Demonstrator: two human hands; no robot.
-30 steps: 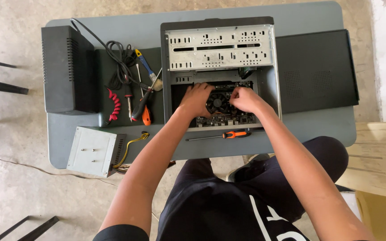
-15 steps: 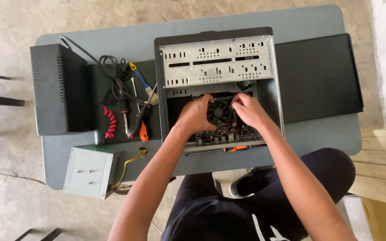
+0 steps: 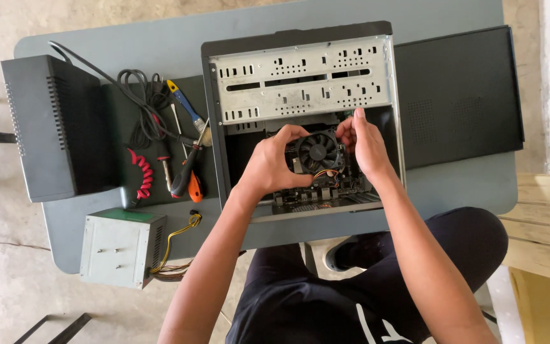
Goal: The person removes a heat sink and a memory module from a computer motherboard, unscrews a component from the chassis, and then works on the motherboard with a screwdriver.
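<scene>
Spanning the view, the grey-blue plastic worktop [image 3: 453, 191] carries an open black metal computer case [image 3: 300, 121], a flat black side panel [image 3: 456, 89] to its right and a grey metal power supply box [image 3: 119, 248] near left. Inside the case sits the round black cooler fan [image 3: 317, 153]. The left hand [image 3: 275, 162] and right hand [image 3: 364, 143] flank it, curled fingers seemingly gripping its edges.

One cam, on my head. It looked straight down, fairly close, at the table [image 3: 160, 44] and my lap.
</scene>
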